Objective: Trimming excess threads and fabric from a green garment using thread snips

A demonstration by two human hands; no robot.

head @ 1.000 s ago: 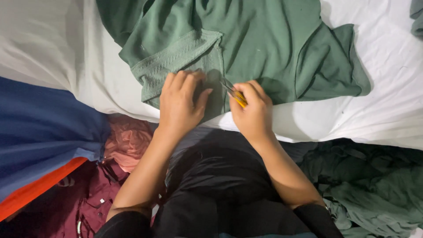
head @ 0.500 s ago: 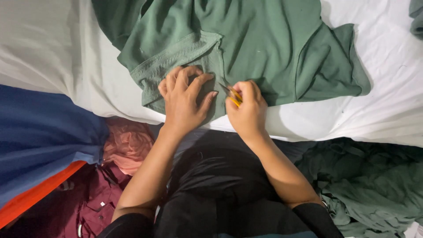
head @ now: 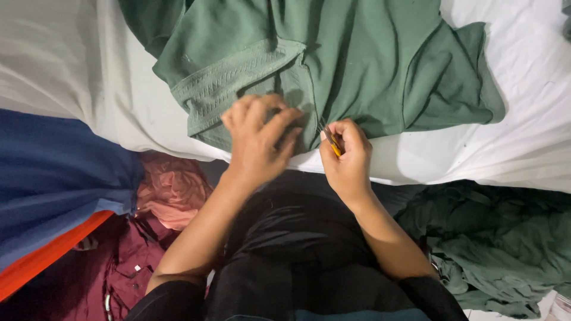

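- My left hand (head: 259,139) rests spread on the green shirt (head: 357,59), pinning its hem on the white sheet (head: 523,142).
- My right hand (head: 348,157) is closed around a small yellow tool (head: 333,142) at the hem.
- Green cloth pile (head: 499,244) lies right.

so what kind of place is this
Probably a garment or tailoring workspace: a green garment lies on a white cloth-covered table, the right hand holds a small yellow tool, and clothes heaps lie below.

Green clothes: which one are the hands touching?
The green knit garment spread flat on the white sheet, under both hands. The crumpled green cloth pile at lower right lies untouched.
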